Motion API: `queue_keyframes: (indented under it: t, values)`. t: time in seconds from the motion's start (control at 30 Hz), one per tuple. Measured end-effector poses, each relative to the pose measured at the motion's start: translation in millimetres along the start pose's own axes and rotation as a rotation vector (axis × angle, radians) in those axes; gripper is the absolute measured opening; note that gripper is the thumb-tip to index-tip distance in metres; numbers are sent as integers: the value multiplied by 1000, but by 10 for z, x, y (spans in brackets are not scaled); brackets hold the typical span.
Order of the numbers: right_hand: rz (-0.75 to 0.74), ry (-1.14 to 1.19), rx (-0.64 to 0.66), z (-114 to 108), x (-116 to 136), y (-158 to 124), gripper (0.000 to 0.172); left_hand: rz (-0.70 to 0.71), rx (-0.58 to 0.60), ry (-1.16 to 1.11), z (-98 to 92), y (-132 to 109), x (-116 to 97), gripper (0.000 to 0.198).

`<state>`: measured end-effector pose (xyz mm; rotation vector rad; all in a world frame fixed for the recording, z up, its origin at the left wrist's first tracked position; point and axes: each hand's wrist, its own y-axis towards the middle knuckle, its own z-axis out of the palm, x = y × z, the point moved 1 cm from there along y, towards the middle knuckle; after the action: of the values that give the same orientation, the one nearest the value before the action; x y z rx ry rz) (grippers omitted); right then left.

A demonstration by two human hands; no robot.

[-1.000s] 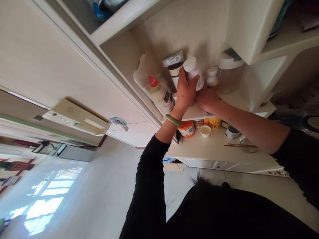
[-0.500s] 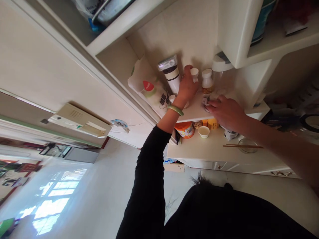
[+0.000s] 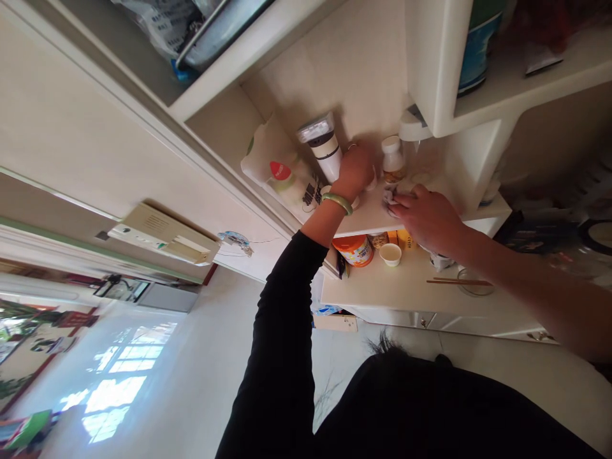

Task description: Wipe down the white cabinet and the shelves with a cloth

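The whole view lies tipped on its side: a cream built-in cabinet (image 3: 109,137) fills the upper left, sunlight falls across a pale floor (image 3: 115,395), and the person's black sleeve (image 3: 282,331) reaches in from the bottom. Two shelves hold the clutter. The lower shelf (image 3: 430,312) carries an orange tin (image 3: 354,250), a small white cup (image 3: 391,254) and chopsticks (image 3: 459,281) lying across a glass dish (image 3: 475,284). The upper shelf (image 3: 368,220) carries a black-and-white tube (image 3: 322,143), a printed white bag (image 3: 287,178) and a small white-capped bottle (image 3: 393,159). The left hand (image 3: 354,172), a green bangle (image 3: 337,203) at its wrist, is curled shut around something white (image 3: 371,182) just beside the tube; only a sliver shows, so what it is and exactly how it is gripped cannot be told. The right hand (image 3: 428,220) lies with its fingers spread, their tips resting on a crumpled white scrap (image 3: 391,203) on the shelf, near the small bottle. The narrow tube looks easy to topple if the left wrist swings sideways, and the small bottle could tip if the right fingers slide toward it. A loose hold could also drop the white item onto the cup below.
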<state>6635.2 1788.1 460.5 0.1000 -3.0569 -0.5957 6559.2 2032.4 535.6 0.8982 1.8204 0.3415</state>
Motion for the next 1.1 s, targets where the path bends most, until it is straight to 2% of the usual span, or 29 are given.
queue_keyframes:
  t: [0.1, 0.23, 0.33, 0.43, 0.57, 0.77, 0.9, 1.1]
  values:
    - [5, -1, 7, -7, -1, -9, 54, -43, 128, 203, -17, -139, -225, 71]
    - [-9, -13, 16, -16, -7, -27, 52, 30, 182, 370, -116, -328, -609, 46]
    - [-9, -41, 20, -29, -2, -34, 53, 44, 229, 390, -174, -407, -759, 35]
    - [-11, -64, 31, -45, 11, -33, 52, 83, 258, 426, -210, -454, -761, 38]
    - [-23, -69, 13, -35, 6, -29, 51, 133, 281, 568, -243, -439, -658, 46]
    - [-32, -32, -32, 42, -39, -30, 56, 164, 313, 552, -195, -129, -499, 69]
    - [-15, 20, -27, 55, -44, -32, 53, 151, 308, 513, -174, 10, -455, 61]
    - [5, -2, 14, -10, -8, -34, 53, 118, 363, 516, -281, -55, -567, 53]
